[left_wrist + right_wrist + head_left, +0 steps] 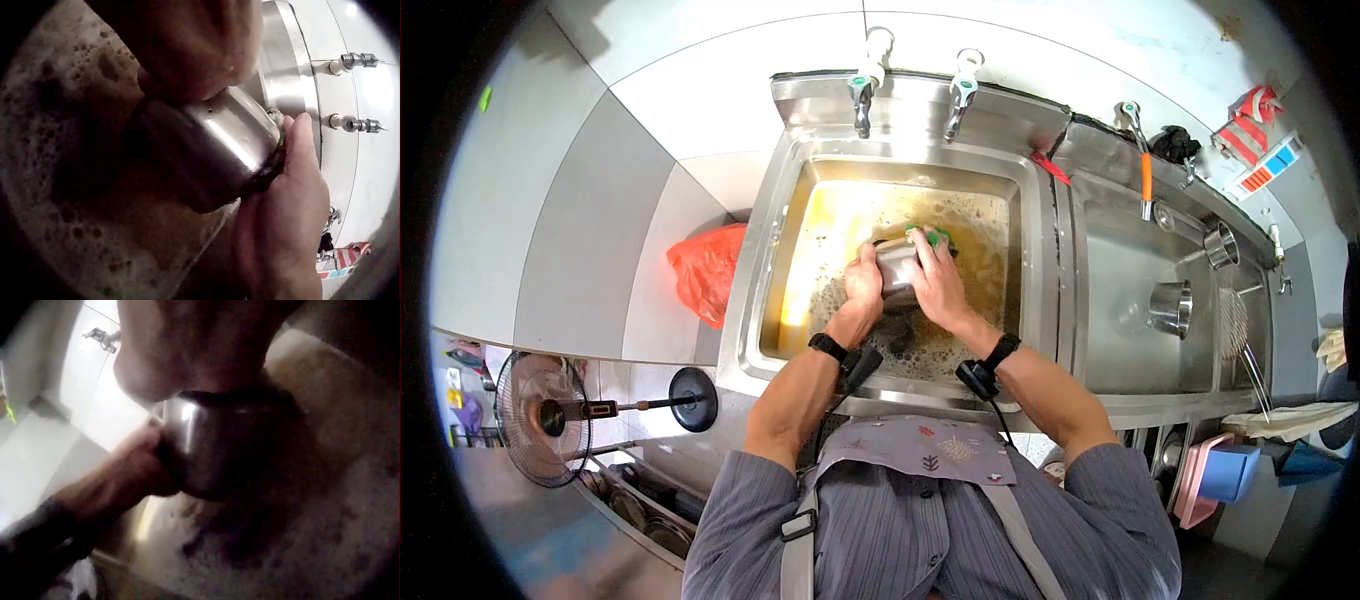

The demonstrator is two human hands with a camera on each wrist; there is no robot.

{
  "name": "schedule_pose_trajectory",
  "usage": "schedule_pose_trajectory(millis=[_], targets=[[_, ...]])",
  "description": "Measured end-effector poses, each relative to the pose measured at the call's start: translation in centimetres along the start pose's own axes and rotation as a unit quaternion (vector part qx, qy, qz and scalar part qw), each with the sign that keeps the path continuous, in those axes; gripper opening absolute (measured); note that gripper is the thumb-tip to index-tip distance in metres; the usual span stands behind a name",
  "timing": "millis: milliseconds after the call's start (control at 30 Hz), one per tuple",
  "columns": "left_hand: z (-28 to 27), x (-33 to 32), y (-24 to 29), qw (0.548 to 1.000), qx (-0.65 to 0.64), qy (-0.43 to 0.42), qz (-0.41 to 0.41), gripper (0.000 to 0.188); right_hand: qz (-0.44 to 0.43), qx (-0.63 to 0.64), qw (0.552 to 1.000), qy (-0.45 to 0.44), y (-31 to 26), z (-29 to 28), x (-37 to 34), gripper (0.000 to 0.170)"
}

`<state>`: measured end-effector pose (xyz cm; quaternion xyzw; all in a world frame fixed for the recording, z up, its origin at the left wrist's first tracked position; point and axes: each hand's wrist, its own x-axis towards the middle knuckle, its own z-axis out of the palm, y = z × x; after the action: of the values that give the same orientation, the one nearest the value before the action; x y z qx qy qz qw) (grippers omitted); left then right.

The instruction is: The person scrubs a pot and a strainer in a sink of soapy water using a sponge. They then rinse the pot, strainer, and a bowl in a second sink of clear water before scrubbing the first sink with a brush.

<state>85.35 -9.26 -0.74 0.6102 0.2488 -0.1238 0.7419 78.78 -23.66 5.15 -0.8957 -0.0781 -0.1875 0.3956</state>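
Observation:
Over the soapy water (pixel 970 300) of the left basin, both hands hold a shiny steel cup (pixel 896 266) tilted on its side. My left hand (pixel 863 280) grips one end of it; in the left wrist view this hand looms large along the top. At the other end, my right hand (pixel 940 285) has its fingers bent over a green scouring pad (pixel 941 238) against the cup. Only a bit of the pad shows past the fingers. The right wrist view has the cup's smooth wall (pixel 209 440) between the two hands, with its far side in shadow.
Two taps (pixel 861 100) stand behind the basin. In the right-hand basin (pixel 1130 345) lie a steel cup (pixel 1171 308), another small steel cup (pixel 1220 245) and a wire strainer (pixel 1235 325). A red plastic bag (pixel 707 272) sits left of the sink, a fan (pixel 548 418) further out.

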Motion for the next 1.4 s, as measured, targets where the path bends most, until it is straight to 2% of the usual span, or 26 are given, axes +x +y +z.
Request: schedule_pose_trajectory(millis=[100, 133, 200, 233, 267, 333, 367, 433, 467, 500, 533, 567, 633, 667, 733, 800, 833, 933, 967, 1000, 1100, 1167, 1200, 1267, 1333, 1400], targets=[[-0.3, -0.1, -0.6, 0.999, -0.045, 0.009, -0.016, 0.050, -0.029, -0.005, 0.999, 0.035, 2.0, 0.7, 2.0, 0.036], [-0.4, -0.1, -0.7, 0.999, -0.044, 0.012, -0.017, 0.050, 0.031, -0.005, 0.999, -0.011, 2.9, 0.5, 2.7, 0.042], [-0.8, 0.1, -0.7, 0.997, -0.059, 0.008, -0.044, 0.049, 0.140, 0.105, 0.982, -0.066, 4.4, 0.2, 3.6, 0.053], [-1.1, 0.2, -0.6, 0.997, -0.060, 0.011, -0.044, 0.049, 0.140, 0.120, 0.982, -0.045, 7.2, 1.5, 3.1, 0.056], [-1.4, 0.3, -0.4, 0.997, -0.057, 0.012, -0.055, 0.050, 0.220, 0.146, 0.961, -0.087, 8.9, 1.4, 2.6, 0.058], [-1.9, 0.8, -0.4, 0.996, -0.057, 0.016, -0.065, 0.050, 0.480, 0.244, 0.832, -0.131, 10.8, 1.5, 1.5, 0.068], [-2.0, 1.2, -0.5, 0.994, -0.077, 0.024, -0.072, 0.050, 0.478, 0.244, 0.833, -0.135, 10.2, 1.4, 1.3, 0.068], [-2.2, 1.9, -0.8, 0.991, -0.100, 0.034, -0.077, 0.051, 0.628, 0.219, 0.739, -0.107, 8.6, 0.6, 1.5, 0.070], [-2.2, 2.2, -1.1, 0.997, -0.060, 0.020, -0.040, 0.054, 0.627, 0.217, 0.740, -0.109, 8.6, 0.9, 1.6, 0.070], [-2.2, 2.2, -1.7, 1.000, -0.020, 0.005, -0.006, 0.057, 0.584, 0.261, 0.765, -0.076, 8.5, 1.2, 1.5, 0.067], [-2.0, 2.3, -2.3, 1.000, -0.020, 0.007, -0.009, 0.057, 0.537, 0.305, 0.785, -0.041, 8.3, 1.6, 1.3, 0.065], [-1.5, 2.3, -2.8, 0.998, -0.049, -0.007, -0.025, 0.052, 0.539, 0.304, 0.784, -0.042, 7.4, 1.5, 1.7, 0.065], [-0.4, 2.4, -3.9, 0.992, -0.113, -0.022, -0.041, 0.043, 0.399, 0.240, 0.880, -0.088, 4.1, 0.8, 3.8, 0.057], [-0.3, 1.7, -3.2, 0.993, -0.111, -0.025, -0.041, 0.043, 0.290, 0.142, 0.946, -0.043, 5.3, 3.2, 3.4, 0.050], [-0.1, 0.0, -1.3, 0.966, -0.226, -0.107, -0.060, 0.043, 0.179, -0.061, 0.980, -0.065, 2.0, 2.5, 3.4, 0.047], [-0.1, 0.3, -0.4, 0.956, -0.247, -0.141, -0.076, 0.040, 0.059, -0.042, 0.997, -0.036, 0.9, 2.8, 1.9, 0.045], [-0.1, 0.3, -0.4, 0.943, -0.267, -0.174, -0.099, 0.037, -0.041, -0.058, 0.997, 0.013, 0.3, 2.9, 1.2, 0.046], [1.1, -0.6, 0.1, 0.927, -0.290, -0.215, -0.102, 0.041, -0.064, -0.045, 0.996, -0.053, -1.6, 3.1, -0.5, 0.051], [1.0, -1.1, 0.5, 0.904, -0.323, -0.255, -0.118, 0.047, -0.047, -0.006, 0.997, -0.065, -2.5, 2.6, -1.0, 0.053], [1.1, -1.6, 1.0, 0.903, -0.322, -0.259, -0.119, 0.047, -0.039, -0.016, 0.997, -0.072, -2.5, 2.9, -1.4, 0.052], [1.3, -2.2, 2.3, 0.902, -0.333, -0.217, -0.169, 0.052, -0.007, 0.004, 0.995, -0.096, -2.9, 1.9, -3.0, 0.057], [1.6, -3.0, 3.6, 0.913, -0.333, -0.183, -0.151, 0.052, 0.062, 0.023, 0.990, -0.126, -2.5, 1.4, -3.6, 0.068], [1.8, -3.7, 4.3, 0.922, -0.333, -0.146, -0.133, 0.051, 0.062, 0.021, 0.990, -0.124, -2.3, 1.4, -3.8, 0.068], [1.9, -1.2, 2.7, 0.900, -0.380, -0.168, -0.131, 0.050, 0.057, 0.015, 0.994, -0.095, -1.9, 1.3, -3.6, 0.078], [2.0, 0.0, 1.9, 0.920, -0.361, -0.103, -0.112, 0.049, 0.052, 0.035, 0.996, -0.063, -2.3, 1.3, -3.1, 0.079], [1.9, 0.2, 1.8, 0.920, -0.360, -0.110, -0.105, 0.049, 0.047, 0.054, 0.997, -0.028, -1.9, 1.6, -2.5, 0.080]])
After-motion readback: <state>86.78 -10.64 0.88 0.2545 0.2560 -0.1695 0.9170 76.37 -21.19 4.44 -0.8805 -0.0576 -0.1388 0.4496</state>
